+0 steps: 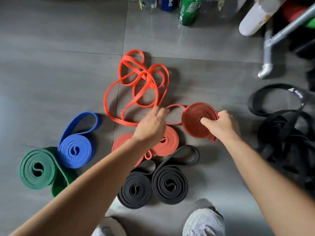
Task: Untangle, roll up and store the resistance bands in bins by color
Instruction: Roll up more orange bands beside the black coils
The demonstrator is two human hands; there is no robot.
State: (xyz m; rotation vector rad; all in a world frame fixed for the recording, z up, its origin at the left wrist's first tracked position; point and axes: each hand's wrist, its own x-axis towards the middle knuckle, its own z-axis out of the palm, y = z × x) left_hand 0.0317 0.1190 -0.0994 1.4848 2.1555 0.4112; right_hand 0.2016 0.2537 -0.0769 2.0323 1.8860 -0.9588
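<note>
Surroundings: grey tiled floor (51, 74). At the far edge stand a green can (189, 11) and a blue bottle (167, 3). A metal frame (272, 40) occupies the upper right. A heap of tangled black bands (286, 133) lies on the right, near the right forearm. Finished coils lie on the floor in the foreground: a green roll (38, 169) touching a blue roll (75, 150), and two black rolls (134, 189) side by side. Two orange rolls (167, 143) are partly covered by the left wrist. Two grey shoes (203, 222) show at the bottom edge.

Item in work: a loose orange band (141, 82) lies in overlapping, crossed loops on the floor ahead. One strand of it runs to a partly wound orange coil (192, 123).

Hands: the left hand (151, 126) has its fingers curled, pinching the band's strand just left of the coil. The right hand (219, 123) grips the coil on edge, with one digit pressed at its centre.
</note>
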